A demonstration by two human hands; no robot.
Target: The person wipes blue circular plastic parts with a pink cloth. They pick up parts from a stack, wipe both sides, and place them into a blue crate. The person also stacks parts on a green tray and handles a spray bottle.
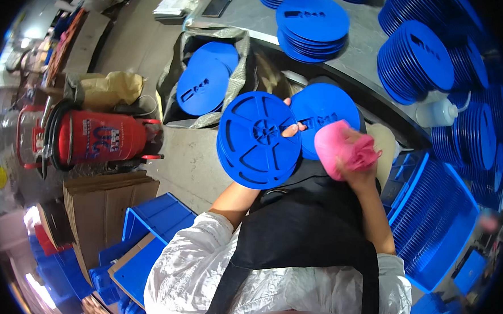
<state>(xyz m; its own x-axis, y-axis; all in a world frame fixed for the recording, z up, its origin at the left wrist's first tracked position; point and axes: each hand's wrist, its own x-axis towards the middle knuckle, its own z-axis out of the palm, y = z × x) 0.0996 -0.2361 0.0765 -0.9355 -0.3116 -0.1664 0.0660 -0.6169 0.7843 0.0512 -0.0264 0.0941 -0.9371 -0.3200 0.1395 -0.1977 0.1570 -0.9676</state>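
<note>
My left hand [290, 130] is closed around the edge of a blue spoked plastic disc [242, 138], with its fingertips curled over the right rim. The rest of that hand is hidden behind the disc, and at least one more disc edge shows beneath. In my right hand [357, 173] a bunched pink cloth [343, 146] is gripped. The cloth is over the right side of another blue disc [316, 109], a solid-faced one with small cutouts, above my lap. Whether the cloth touches that disc I cannot tell.
A woven sack [172, 90] ahead on the left holds blue discs. Disc stacks [418, 60] stand on the grey table [356, 54] beside a white bottle [437, 113]. A blue crate [458, 224] of discs is at my right. A red wheeled extinguisher [102, 138] and folded cardboard [104, 203] are left.
</note>
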